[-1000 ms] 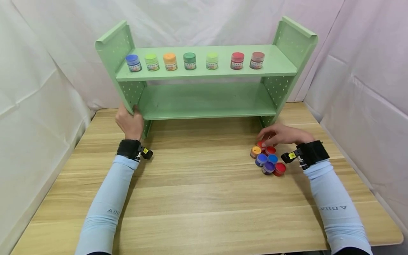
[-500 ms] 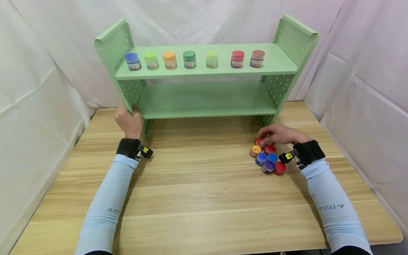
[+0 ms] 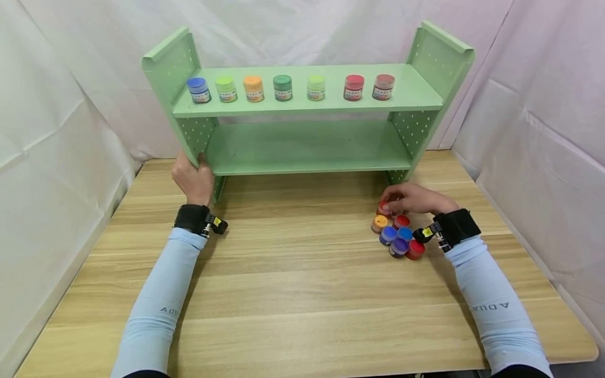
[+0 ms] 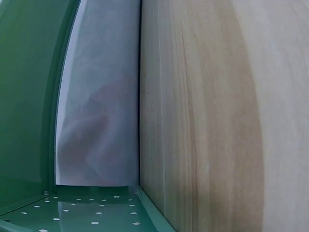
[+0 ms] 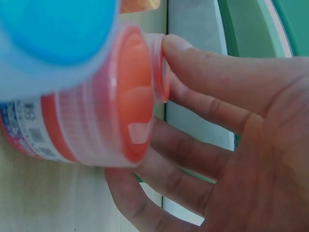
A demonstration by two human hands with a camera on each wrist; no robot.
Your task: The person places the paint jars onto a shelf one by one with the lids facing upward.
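Note:
My left hand [image 3: 193, 181] grips the lower left side panel of the green two-tier shelf [image 3: 307, 149]; its fingertips are hidden behind the panel. At the right my right hand [image 3: 418, 198] pinches a small red-lidded paint jar [image 3: 384, 209] between thumb and fingers, at the far end of a cluster of jars. In the right wrist view the thumb touches the rim of that held jar [image 5: 159, 67], partly hidden by a nearer red-lidded jar [image 5: 135, 96]. Beside it stand an orange jar [image 3: 379, 223], blue jars [image 3: 388, 235], a purple jar [image 3: 399, 247] and other red ones [image 3: 415, 250].
Along the upper tier stands a spaced row of jars: blue [image 3: 198, 90], light green, orange, dark green [image 3: 282, 87], red and brownish red [image 3: 383, 87]. The wooden table [image 3: 283, 294] extends toward me. White cloth [image 3: 56, 131] hangs around the back and sides.
My right hand has shifted slightly left and away from me, and the pinched red jar has moved a little off the cluster. The left hand keeps its grip on the shelf.

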